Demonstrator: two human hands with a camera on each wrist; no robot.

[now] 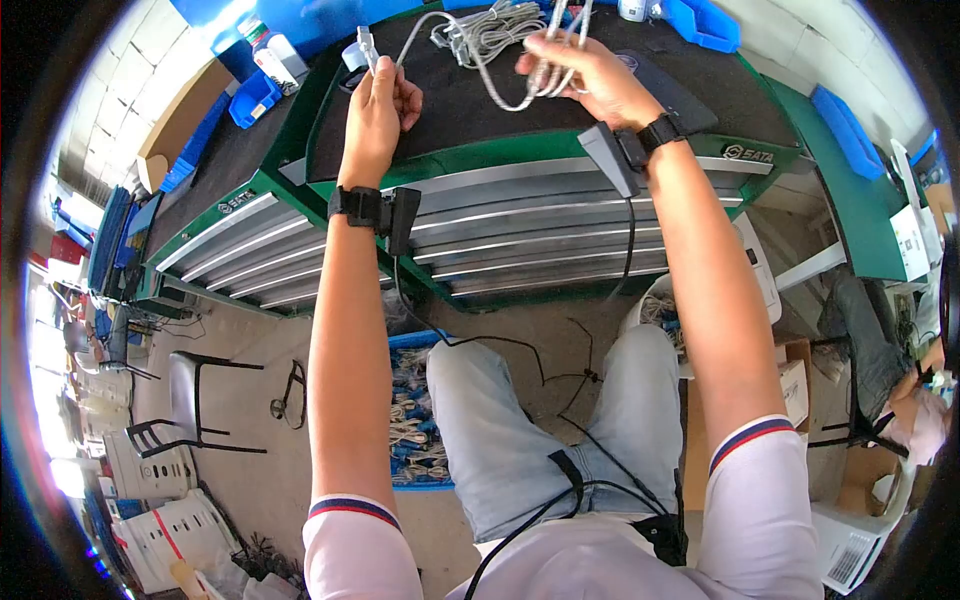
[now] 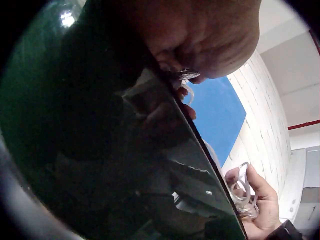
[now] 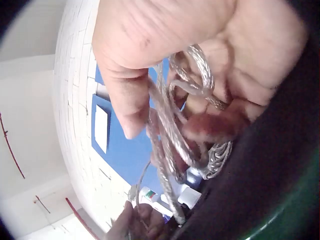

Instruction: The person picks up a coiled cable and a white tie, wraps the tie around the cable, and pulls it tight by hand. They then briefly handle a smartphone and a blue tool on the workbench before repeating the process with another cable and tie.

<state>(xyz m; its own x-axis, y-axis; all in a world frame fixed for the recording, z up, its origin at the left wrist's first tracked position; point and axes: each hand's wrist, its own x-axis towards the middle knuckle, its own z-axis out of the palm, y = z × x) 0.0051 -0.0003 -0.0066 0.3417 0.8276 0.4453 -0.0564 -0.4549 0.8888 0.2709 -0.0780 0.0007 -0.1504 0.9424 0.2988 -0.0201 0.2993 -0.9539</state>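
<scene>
My left hand (image 1: 380, 112) pinches one end of a clear-jacketed silvery cable (image 1: 486, 78) between thumb and fingers, its pale plug (image 1: 366, 47) pointing up. From there the cable arcs across to my right hand (image 1: 598, 84), which holds several loops of it. In the right wrist view the looped cable (image 3: 169, 132) runs between the thumb and the curled fingers. Both hands are above the dark top of a green tool cabinet (image 1: 460, 118). Between them, further back, lies a bundle of similar coiled cable (image 1: 495, 36). The left wrist view hides most of the left hand's grip.
A white roll (image 1: 354, 55) and a bottle (image 1: 275, 55) stand at the left. Blue bins (image 1: 254, 98) sit on either side, one at the back right (image 1: 703, 24). A dark flat pad (image 1: 672, 95) lies beside my right hand. Below, a blue crate (image 1: 418, 486) holds bundled cables.
</scene>
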